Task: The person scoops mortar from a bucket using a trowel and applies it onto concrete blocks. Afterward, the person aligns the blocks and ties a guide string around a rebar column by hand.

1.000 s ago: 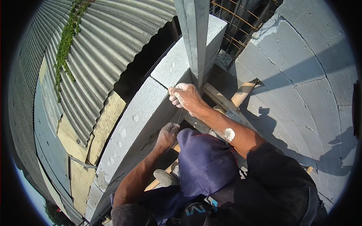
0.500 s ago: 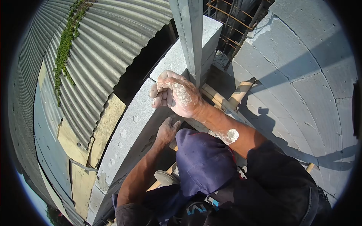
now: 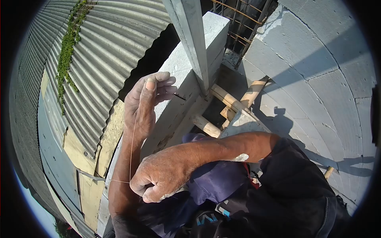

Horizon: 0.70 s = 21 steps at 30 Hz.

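Observation:
A thin pale string (image 3: 132,152) runs between my two hands, and a short length trails left from the lower one. My left hand (image 3: 145,101) is raised beside the top of the white block wall (image 3: 187,59). Its fingers are curled and the thumb is bent towards them, with the string passing at the thumb. Lower down, my right hand (image 3: 162,174) is closed in a fist around the string, in front of my left forearm. Just beyond my left hand, a grey metal post (image 3: 190,37) stands tilted against the blocks.
Corrugated roofing (image 3: 119,43) with a strip of green plants (image 3: 67,59) lies to the left. Wooden poles (image 3: 224,97) cross below, right of the wall. A rusty rebar cage (image 3: 242,22) stands at the top. A grey block wall (image 3: 313,79) fills the right side.
My left hand has risen from beside the wall to above its top. The right hand has moved down and left from near the post and closed into a fist. The string now shows clearly between them.

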Motion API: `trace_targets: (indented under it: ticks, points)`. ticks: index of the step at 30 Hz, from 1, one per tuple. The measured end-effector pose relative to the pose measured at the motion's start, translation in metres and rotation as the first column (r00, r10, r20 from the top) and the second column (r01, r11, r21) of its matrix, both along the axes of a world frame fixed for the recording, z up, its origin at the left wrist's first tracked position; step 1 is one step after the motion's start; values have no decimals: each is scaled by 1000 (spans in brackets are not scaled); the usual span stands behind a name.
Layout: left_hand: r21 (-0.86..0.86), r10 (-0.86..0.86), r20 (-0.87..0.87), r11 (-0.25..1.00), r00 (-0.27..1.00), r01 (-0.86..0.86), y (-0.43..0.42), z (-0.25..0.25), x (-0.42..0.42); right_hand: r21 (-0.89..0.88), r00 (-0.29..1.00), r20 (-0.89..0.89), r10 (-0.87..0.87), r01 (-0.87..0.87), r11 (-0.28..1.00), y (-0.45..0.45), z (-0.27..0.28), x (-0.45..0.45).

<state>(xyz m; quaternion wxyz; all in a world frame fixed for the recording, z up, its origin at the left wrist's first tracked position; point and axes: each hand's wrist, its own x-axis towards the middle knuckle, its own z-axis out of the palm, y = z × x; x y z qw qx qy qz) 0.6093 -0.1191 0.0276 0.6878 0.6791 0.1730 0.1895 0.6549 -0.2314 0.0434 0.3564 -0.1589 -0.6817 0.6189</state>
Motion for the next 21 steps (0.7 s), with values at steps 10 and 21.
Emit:
trace_targets:
  ticks: [10, 21]
  points:
    - [84, 159, 102, 982, 982, -167, 54, 13, 54, -609, 479, 250, -841, 753, 248, -55, -126, 98]
    - [-93, 189, 235, 981, 954, -171, 50, 67, 177, -350, 48, 3, -999, 936, 44, -5, -93, 226]
